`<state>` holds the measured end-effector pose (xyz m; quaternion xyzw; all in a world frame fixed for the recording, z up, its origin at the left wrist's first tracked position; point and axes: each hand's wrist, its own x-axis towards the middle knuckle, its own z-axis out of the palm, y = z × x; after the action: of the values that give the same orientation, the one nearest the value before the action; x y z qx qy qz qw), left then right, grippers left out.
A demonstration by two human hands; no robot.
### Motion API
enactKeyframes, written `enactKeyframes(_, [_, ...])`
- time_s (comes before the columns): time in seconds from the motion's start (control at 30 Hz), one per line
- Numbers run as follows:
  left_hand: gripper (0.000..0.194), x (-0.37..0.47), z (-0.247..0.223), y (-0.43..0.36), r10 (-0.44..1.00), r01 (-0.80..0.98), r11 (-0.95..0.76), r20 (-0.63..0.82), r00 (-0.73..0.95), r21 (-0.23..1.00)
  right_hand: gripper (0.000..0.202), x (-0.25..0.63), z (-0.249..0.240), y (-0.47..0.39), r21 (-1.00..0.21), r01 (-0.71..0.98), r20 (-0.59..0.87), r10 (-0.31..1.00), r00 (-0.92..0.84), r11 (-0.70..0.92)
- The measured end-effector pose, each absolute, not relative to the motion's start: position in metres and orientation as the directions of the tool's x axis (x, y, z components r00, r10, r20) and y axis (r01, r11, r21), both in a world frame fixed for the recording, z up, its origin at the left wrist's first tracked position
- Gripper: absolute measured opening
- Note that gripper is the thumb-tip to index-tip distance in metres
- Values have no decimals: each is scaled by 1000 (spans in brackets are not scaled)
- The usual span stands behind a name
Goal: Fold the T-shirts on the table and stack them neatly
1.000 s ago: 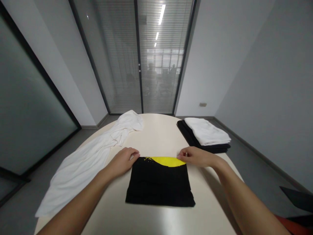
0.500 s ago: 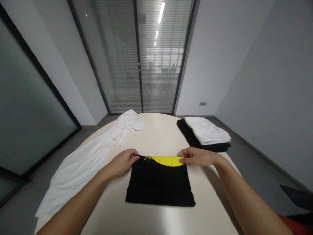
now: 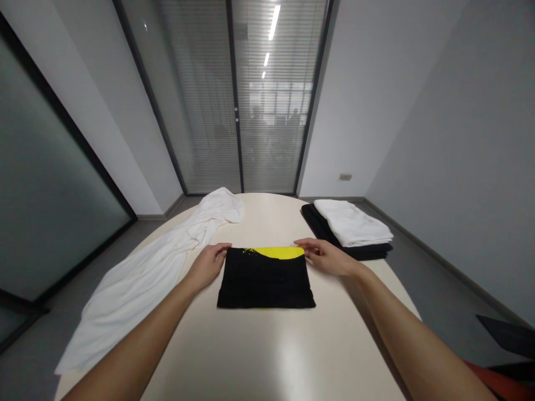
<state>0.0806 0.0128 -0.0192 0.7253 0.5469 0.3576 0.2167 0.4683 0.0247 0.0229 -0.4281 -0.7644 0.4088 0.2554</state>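
Observation:
A folded black T-shirt (image 3: 265, 284) with a yellow print along its far edge lies flat on the table, a neat rectangle in front of me. At its far left corner is my left hand (image 3: 208, 264), fingers loosely apart and the tips close to the cloth. My right hand (image 3: 326, 257) is at the far right corner with its fingers stretched out and the thumb apart, near or touching the yellow edge. Neither hand grips the fabric.
The pale round table (image 3: 234, 351) carries a loose, crumpled white garment (image 3: 137, 284) along its left side. At the back right stands a stack of folded black clothes (image 3: 368, 252) topped by a folded white garment (image 3: 353, 223). Glass doors and walls surround the table.
The black T-shirt has moved away from me and its near edge now lies farther off. Both hands have let go of its far corners and their fingers have spread.

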Motion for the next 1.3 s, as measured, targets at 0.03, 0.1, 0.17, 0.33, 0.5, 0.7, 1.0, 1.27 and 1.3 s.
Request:
enactKeyframes(0.03, [41,79,-21,13,947,616,-316,281,156,722,46,467,21,24,-844,438,45,854,-519,310])
enactKeyframes(0.1, [43,77,-22,14,948,567,-317,272,166,760,44,465,18,24,-854,414,48,839,-542,316])
enactKeyframes(0.17, [42,77,-19,12,951,542,-308,258,170,781,42,462,15,25,-865,388,68,839,-540,320])
enactKeyframes(0.33, [38,79,-14,10,951,517,-307,248,182,799,40,459,11,28,-868,352,139,851,-507,351])
enactKeyframes(0.5, [32,79,-20,17,951,515,-308,274,143,800,40,455,8,33,-870,342,184,878,-441,354])
enactKeyframes(0.7, [31,81,-23,23,953,535,-294,283,106,792,41,454,4,36,-872,367,169,904,-394,323])
enactKeyframes(1.0, [27,83,-18,28,967,614,-242,242,85,751,31,451,5,38,-878,378,134,909,-395,294])
enactKeyframes(1.27, [23,90,13,-8,906,696,-368,405,120,617,29,454,9,34,-707,563,214,888,-406,428])
enactKeyframes(1.3, [21,91,21,-15,889,691,-428,409,207,583,29,452,11,33,-682,582,229,885,-406,444])
